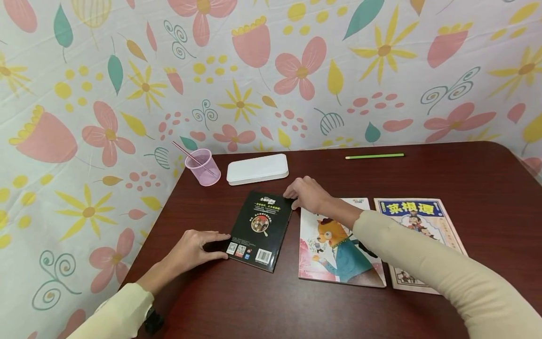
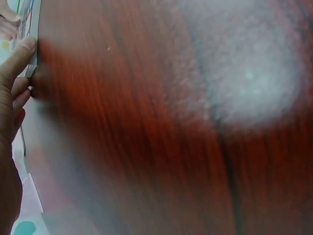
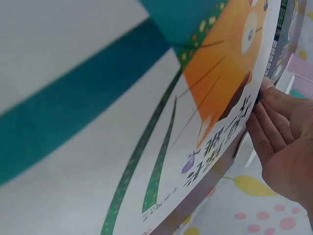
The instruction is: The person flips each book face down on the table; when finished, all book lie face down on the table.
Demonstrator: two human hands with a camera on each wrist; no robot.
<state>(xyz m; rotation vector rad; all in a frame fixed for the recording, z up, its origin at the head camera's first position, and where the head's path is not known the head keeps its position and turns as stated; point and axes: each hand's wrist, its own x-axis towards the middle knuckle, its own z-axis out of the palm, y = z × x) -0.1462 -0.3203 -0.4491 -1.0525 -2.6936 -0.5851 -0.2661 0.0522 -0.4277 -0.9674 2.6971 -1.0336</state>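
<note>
A black book [image 1: 260,230] with a magnifying-glass picture and a barcode lies on the table. My left hand [image 1: 192,252] holds its lower left corner, index finger and thumb at the edge; the left wrist view has the thumb [image 2: 24,49] against the book's side. At the upper right corner, my right hand [image 1: 311,194] pinches the book between thumb and fingers, also seen in the right wrist view with that hand [image 3: 286,132] at a dark corner. A picture book with an orange animal [image 1: 338,254] lies under the right forearm, partly covered by it.
Farther right lies a book with a blue title band [image 1: 406,207], partly behind the right sleeve. Behind the black book are a white case [image 1: 257,169] and a pink mesh cup [image 1: 203,167] with a stick in it. A green pencil [image 1: 374,156] lies near the table's back edge.
</note>
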